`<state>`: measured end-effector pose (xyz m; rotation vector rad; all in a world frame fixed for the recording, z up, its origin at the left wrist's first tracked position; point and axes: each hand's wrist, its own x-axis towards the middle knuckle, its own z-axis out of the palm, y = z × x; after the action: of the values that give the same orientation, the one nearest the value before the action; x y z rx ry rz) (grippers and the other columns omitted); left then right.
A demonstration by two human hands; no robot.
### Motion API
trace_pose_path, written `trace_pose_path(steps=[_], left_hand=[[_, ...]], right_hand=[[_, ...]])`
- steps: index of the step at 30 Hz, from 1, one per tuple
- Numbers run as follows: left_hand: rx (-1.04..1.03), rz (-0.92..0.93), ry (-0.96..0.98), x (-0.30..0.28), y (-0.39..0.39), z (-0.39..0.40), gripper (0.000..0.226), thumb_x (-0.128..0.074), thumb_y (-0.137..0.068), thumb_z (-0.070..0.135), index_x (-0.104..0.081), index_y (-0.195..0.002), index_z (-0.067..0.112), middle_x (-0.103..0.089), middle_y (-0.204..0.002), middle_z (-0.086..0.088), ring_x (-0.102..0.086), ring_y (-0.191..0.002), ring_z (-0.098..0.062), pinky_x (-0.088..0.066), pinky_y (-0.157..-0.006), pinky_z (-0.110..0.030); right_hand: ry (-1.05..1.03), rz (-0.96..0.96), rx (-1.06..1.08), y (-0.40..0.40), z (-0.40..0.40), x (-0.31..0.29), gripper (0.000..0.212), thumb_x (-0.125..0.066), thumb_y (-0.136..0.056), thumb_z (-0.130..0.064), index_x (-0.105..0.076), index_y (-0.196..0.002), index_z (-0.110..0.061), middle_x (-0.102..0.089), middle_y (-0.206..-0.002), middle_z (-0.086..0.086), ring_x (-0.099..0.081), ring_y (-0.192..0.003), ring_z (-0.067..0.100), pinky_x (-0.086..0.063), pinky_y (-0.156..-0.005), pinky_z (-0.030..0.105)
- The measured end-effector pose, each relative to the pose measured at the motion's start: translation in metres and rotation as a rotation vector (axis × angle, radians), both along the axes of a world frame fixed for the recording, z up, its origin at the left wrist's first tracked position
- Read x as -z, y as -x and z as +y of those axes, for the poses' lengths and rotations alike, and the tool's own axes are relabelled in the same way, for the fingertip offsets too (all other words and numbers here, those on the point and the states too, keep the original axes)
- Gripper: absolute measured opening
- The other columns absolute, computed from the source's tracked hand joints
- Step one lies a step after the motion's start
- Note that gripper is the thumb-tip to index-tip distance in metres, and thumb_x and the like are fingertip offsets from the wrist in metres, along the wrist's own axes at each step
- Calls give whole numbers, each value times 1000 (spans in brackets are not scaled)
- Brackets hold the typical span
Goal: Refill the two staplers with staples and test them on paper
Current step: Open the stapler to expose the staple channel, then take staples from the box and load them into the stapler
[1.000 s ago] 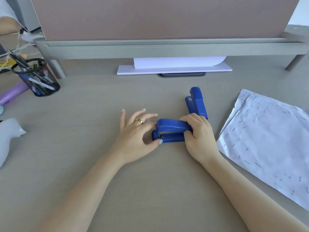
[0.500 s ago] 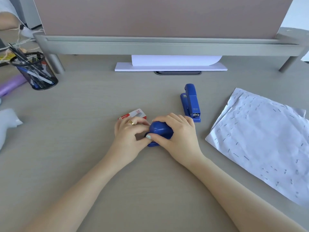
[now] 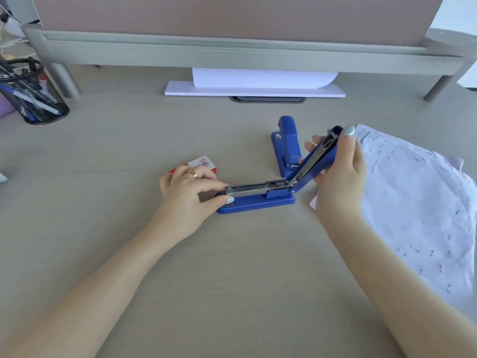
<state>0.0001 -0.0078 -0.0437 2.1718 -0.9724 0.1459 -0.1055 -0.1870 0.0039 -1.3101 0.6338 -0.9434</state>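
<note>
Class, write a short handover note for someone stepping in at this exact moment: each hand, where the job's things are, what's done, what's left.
Left hand pinches the front of the open stapler, steadying it on the desk.
Right hand holds its lid swung up and back.
Staple box lies behind the left hand. Second stapler sits closed beyond the open one. Stapled paper lies at the right.
Done: first stapler opened, metal channel exposed.
Left: load staples, close it, refill the second stapler if needed, test both on the paper.

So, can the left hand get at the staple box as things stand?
Probably yes. The staple box lies just behind the left hand, nothing between them, but that hand now pinches the opened stapler and must release it first.
</note>
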Motion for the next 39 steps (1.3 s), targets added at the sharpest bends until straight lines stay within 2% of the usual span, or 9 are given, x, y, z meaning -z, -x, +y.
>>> trace_pose_path(steps=[6, 11, 13, 17, 21, 24, 30, 35, 39], left_hand=[[-92, -9, 8, 1, -6, -4, 16, -66, -81, 29, -72, -95, 26, -50, -88, 22, -29, -95, 1, -13, -84, -20], [-159, -39, -13, -1, -11, -7, 14, -65, -82, 26, -72, -95, 24, -52, -97, 16, -31, -99, -5, -14, -86, -24], [-137, -55, -18, -2, -13, -7, 15, -65, -80, 33, -72, -89, 24, -52, -97, 17, -28, -96, -2, -13, -85, -24], [-114, -157, -29, -1, -19, -4, 22, -58, -73, 40, -72, -81, 26, -47, -93, 26, -20, -93, 7, -11, -81, -19], [-138, -166, -35, -1, -29, -5, 21, -58, -74, 41, -72, -80, 28, -51, -94, 24, -19, -95, 6, -13, -84, -22], [-106, -125, -44, 0, -38, -6, 22, -57, -73, 43, -72, -80, 28, -54, -101, 20, -18, -96, 6, -15, -89, -23], [-33, -41, -14, 1, -56, -12, 22, -57, -70, 46, -70, -81, 31, -47, -111, 23, -28, -109, -5, -3, -91, -1], [9, -2, -40, -3, -59, -14, 62, -51, -61, 62, -53, -118, 37, -39, -115, 23, -24, -101, 8, -15, -93, -13], [-137, 8, -254, -2, -66, -9, 82, -46, -54, 75, -44, -125, 34, -36, -116, 19, -32, -108, -6, -18, -90, -23]], right_hand=[[242, 274, 115, 12, -40, 18, 33, -30, -97, -24, -61, -100, -12, -61, -87, -5, -51, -78, 3, -36, -66, 1], [315, 523, 35, 16, -61, 32, 38, -30, -90, -5, -60, -97, -26, -52, -111, -1, -46, -71, 0, -35, -47, 5], [369, 555, 23, 17, -60, 30, 37, -32, -89, -6, -59, -98, -29, -50, -113, -4, -51, -80, 8, -39, -56, 13], [643, 555, 35, 5, -47, 17, 23, -48, -90, -29, -55, -112, -29, -48, -118, -10, -47, -116, 16, -36, -102, 39], [1135, 718, -108, -16, -17, 16, 51, -58, -75, -57, -58, -117, -29, -53, -129, -9, -44, -121, 18, -19, -104, 40], [1368, 692, -238, -31, -7, 34, 45, -47, -76, -59, -66, -100, -26, -64, -111, -9, -54, -110, 19, -10, -107, 42], [1427, 653, -352, -56, -29, 39, 42, -42, -81, -57, -68, -94, -25, -67, -95, -10, -59, -95, 18, -6, -112, 49], [1412, 637, -463, -70, -44, 34, 41, -43, -81, -55, -67, -96, -25, -67, -97, -10, -59, -97, 17, -3, -113, 35], [1365, 565, -427, -68, -41, 36, 36, -47, -80, -55, -65, -95, -28, -63, -102, -15, -52, -101, 7, -5, -115, 41]])
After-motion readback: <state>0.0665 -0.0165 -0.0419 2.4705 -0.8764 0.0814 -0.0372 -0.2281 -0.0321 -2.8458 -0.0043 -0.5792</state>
